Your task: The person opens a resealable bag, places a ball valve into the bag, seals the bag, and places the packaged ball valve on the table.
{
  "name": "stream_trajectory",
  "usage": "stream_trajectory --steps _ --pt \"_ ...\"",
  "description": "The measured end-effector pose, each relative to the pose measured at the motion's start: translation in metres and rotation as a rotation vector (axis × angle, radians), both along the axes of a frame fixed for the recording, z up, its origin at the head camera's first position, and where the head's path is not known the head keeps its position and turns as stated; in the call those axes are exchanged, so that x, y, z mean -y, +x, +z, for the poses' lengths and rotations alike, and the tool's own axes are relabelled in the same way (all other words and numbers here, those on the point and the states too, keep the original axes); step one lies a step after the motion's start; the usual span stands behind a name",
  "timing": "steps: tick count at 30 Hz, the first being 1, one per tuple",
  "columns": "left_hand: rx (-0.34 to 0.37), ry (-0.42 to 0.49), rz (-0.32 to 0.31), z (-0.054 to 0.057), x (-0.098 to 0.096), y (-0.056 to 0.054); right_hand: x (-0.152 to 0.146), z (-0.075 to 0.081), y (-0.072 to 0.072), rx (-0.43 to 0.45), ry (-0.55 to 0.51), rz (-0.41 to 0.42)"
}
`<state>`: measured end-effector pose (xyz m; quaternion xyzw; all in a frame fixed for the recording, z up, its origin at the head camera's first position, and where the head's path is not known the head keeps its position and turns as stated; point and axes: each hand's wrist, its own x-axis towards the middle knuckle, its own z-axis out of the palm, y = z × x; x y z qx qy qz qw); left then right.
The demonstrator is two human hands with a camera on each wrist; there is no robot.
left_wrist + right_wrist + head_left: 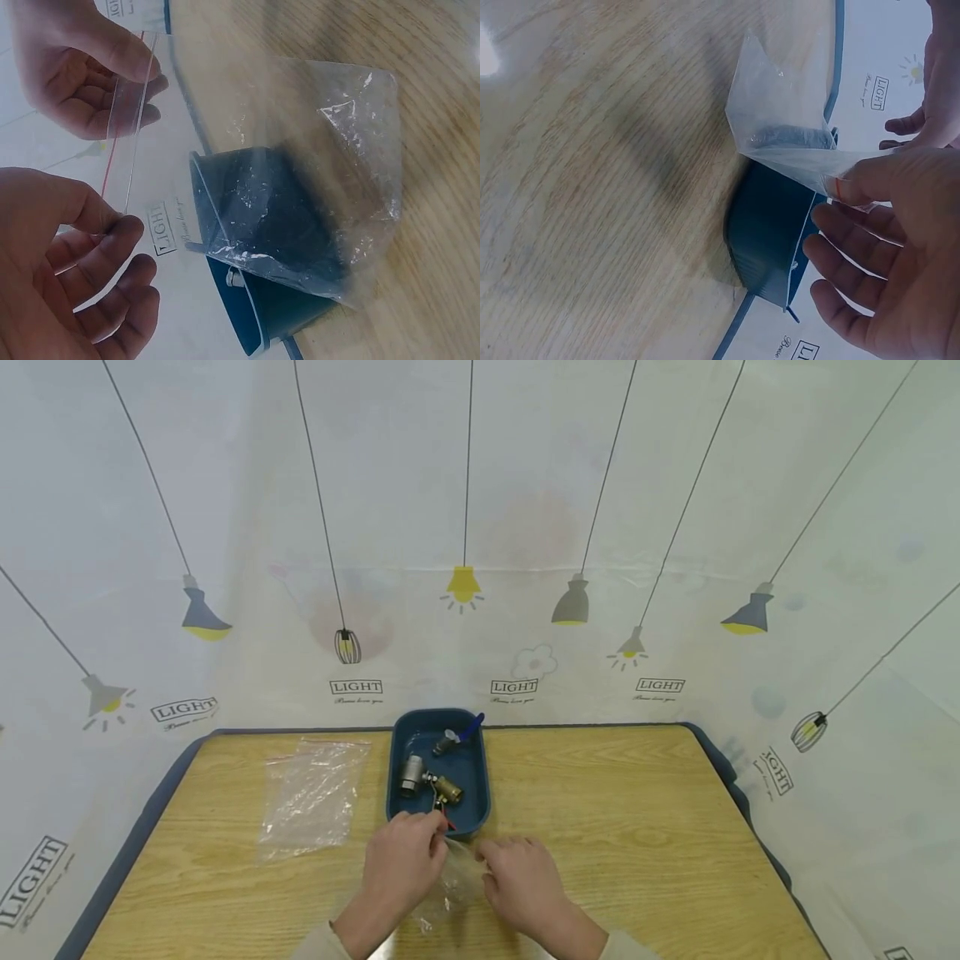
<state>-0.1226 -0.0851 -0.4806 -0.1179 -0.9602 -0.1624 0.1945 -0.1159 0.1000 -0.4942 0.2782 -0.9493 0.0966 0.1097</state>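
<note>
A clear zip-lock bag point(330, 135) with a red line along its mouth is held up between both hands. My left hand point(405, 857) pinches one end of the mouth between thumb and index finger, the other fingers loosely bent. At the other end, my right hand point(521, 881) pinches the bag with thumb and fingertips. No item shows inside the bag. Just beyond the hands is a blue tray point(486, 777). It contains a blue-handled ball valve point(448, 742), a silver cylindrical fitting point(411, 775) and a brass valve point(448, 790); a red handle point(448, 821) shows beside my left fingers.
More clear zip-lock bags point(311, 797) lie flat on the wooden table point(615, 793), left of the tray. A pale sheet printed with hanging lamps point(465, 585) rises behind the table's far edge and along its sides.
</note>
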Motion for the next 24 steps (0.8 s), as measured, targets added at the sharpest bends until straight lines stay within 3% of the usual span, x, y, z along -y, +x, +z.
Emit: stream_trajectory --steps 6,12,15,21,24 --pt "0.004 -0.010 -0.019 0.001 -0.001 0.000 0.002 -0.001 -0.001 -0.056 -0.053 0.019" --pt "0.021 0.004 -0.021 0.000 -0.002 0.001 0.005 -0.001 -0.003 -0.011 -0.112 -0.010" --pt "0.099 0.041 -0.002 -0.001 -0.002 0.004 0.006 0.000 -0.005 0.033 -0.143 -0.033" --pt "0.335 0.184 0.050 -0.003 -0.007 0.012 0.008 -0.001 -0.005 0.052 -0.201 -0.069" --pt "0.385 0.233 0.073 -0.006 -0.009 0.017 0.009 -0.002 -0.005 0.063 -0.236 -0.077"
